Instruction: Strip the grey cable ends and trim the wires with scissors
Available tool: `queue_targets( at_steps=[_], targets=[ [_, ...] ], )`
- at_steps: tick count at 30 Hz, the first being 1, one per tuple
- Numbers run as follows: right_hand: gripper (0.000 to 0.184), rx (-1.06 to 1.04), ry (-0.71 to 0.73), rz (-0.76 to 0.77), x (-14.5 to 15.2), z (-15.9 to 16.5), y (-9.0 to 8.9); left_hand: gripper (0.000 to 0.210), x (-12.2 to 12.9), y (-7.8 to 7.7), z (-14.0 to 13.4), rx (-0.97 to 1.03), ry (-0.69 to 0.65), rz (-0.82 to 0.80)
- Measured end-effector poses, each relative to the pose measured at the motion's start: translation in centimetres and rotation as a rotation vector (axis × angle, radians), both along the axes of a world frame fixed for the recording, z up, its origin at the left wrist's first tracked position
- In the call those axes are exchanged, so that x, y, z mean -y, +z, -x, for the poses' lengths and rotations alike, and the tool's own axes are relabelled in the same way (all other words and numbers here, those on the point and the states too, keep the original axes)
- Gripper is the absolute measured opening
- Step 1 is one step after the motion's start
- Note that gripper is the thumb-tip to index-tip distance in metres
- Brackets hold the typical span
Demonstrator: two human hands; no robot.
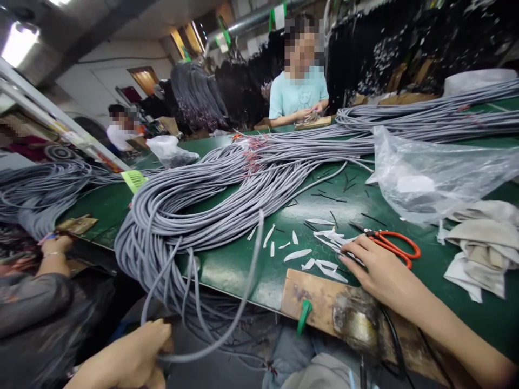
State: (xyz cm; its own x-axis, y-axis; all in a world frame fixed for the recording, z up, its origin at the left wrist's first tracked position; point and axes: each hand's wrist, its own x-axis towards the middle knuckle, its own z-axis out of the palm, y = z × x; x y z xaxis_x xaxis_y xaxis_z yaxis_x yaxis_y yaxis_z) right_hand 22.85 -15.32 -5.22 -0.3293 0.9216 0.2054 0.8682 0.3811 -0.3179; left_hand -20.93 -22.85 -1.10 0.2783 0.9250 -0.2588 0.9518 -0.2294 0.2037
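Observation:
My left hand (135, 346) is closed around a thick grey cable (211, 351), whose loop hangs in front of the table edge. That cable comes off a big bundle of grey cables (174, 210) draped over the table's edge. Over on the right, my right hand (375, 265) reaches across the tabletop with its fingers stretched out, the tips at a small pile of white strips (330, 237). Whether it pinches any strip is not visible. Red-handled scissors (395, 243) lie just beyond this hand. Below it stands a wooden block (308, 292) with a metal fixture (357, 319) and a green clip (304, 316).
A clear plastic bag (430, 178) and crumpled cloth (482, 243) lie at the right on the green table (239, 270). Short black pieces are scattered there. A co-worker (302, 97) sits across the table; another person's arm (52, 265) is at the left.

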Motion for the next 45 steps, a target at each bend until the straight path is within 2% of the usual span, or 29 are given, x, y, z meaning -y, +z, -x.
queue_targets(
  at_steps=[1, 2, 4, 7, 10, 13, 15, 18, 21, 24, 27, 29, 33, 35, 37, 38, 39, 40, 42, 43, 44, 45],
  targets=[
    [0.023, -0.006, 0.014, 0.019, -0.1, 0.2, -0.2, 0.013, -1.1, 0.4, -1.7, -0.021, -0.050, 0.184],
    [0.023, -0.014, 0.023, 0.032, -0.2, 0.3, -0.3, 0.017, -2.6, 1.0, -3.7, -0.013, -0.102, 0.270],
    [0.022, -0.043, 0.027, 0.045, -0.4, 0.4, -0.3, 0.034, -5.8, 2.0, -8.4, 0.029, -0.153, 0.169],
    [0.020, -0.069, 0.028, 0.075, -0.6, 0.3, 0.0, 0.046, -9.2, 2.5, -15.9, 0.025, -0.208, -0.112],
    [0.018, -0.050, -0.028, 0.090, -0.8, -0.2, 0.8, 0.052, -10.0, 1.4, -21.8, 0.089, -0.356, -0.130],
    [0.020, -0.038, -0.138, 0.059, -0.9, -0.7, 1.6, 0.046, -10.2, -0.4, -25.3, 0.094, -0.346, -0.203],
    [0.027, -0.013, -0.204, 0.074, -0.9, -0.9, 1.9, 0.034, -10.8, -1.3, -26.7, 0.112, -0.333, -0.221],
    [0.038, -0.049, -0.249, 0.128, -0.8, -1.0, 2.1, 0.015, -11.5, -1.6, -28.0, 0.169, -0.387, -0.218],
    [0.045, -0.315, -0.217, 0.177, -1.1, -0.8, 2.0, 0.018, -11.6, -0.6, -28.0, 0.397, -0.416, -0.180],
    [0.048, -0.715, -0.239, 0.204, -1.7, -0.6, 1.9, 0.019, -11.4, 0.2, -27.1, 0.708, -0.358, 0.026],
    [0.031, -1.092, -0.267, 0.242, -1.9, -0.2, 1.9, 0.021, -11.4, 0.1, -26.1, 0.865, -0.286, 0.248],
    [0.027, -1.216, -0.270, 0.296, -1.8, 0.1, 1.8, 0.019, -11.4, -0.3, -25.9, 0.919, -0.243, 0.345],
    [0.023, -1.157, -0.224, 0.386, -1.7, 0.6, 1.7, 0.021, -10.8, -1.4, -26.4, 1.032, -0.105, 0.529],
    [0.021, -1.116, -0.273, 0.294, -1.8, 0.6, 1.6, 0.025, -10.2, -1.9, -26.6, 1.094, -0.042, 0.520],
    [0.022, -1.129, -0.411, 0.127, -1.9, 0.5, 1.6, 0.034, -9.7, -2.5, -26.8, 1.157, 0.000, 0.454],
    [0.025, -1.143, -0.465, 0.090, -2.0, 0.4, 1.7, 0.041, -9.5, -2.7, -26.8, 1.189, 0.016, 0.429],
    [0.028, -1.143, -0.471, 0.130, -2.0, 0.3, 1.9, 0.050, -9.3, -2.9, -26.8, 1.222, 0.030, 0.419],
    [0.031, -1.114, -0.422, 0.238, -2.0, 0.3, 2.0, 0.060, -9.2, -3.0, -26.9, 1.252, 0.042, 0.416],
    [0.030, -0.969, -0.259, 0.466, -1.9, 0.2, 2.2, 0.071, -9.2, -3.1, -27.0, 1.284, 0.062, 0.433],
    [0.028, -0.886, -0.205, 0.511, -1.9, 0.1, 2.2, 0.071, -9.3, -3.1, -27.1, 1.273, 0.073, 0.458],
    [0.024, -0.813, -0.200, 0.483, -1.9, 0.0, 2.2, 0.067, -9.6, -3.0, -27.1, 1.249, 0.088, 0.493],
    [0.021, -0.749, -0.251, 0.380, -1.9, -0.2, 2.1, 0.059, -9.8, -2.9, -27.0, 1.218, 0.104, 0.535]
  ],
)
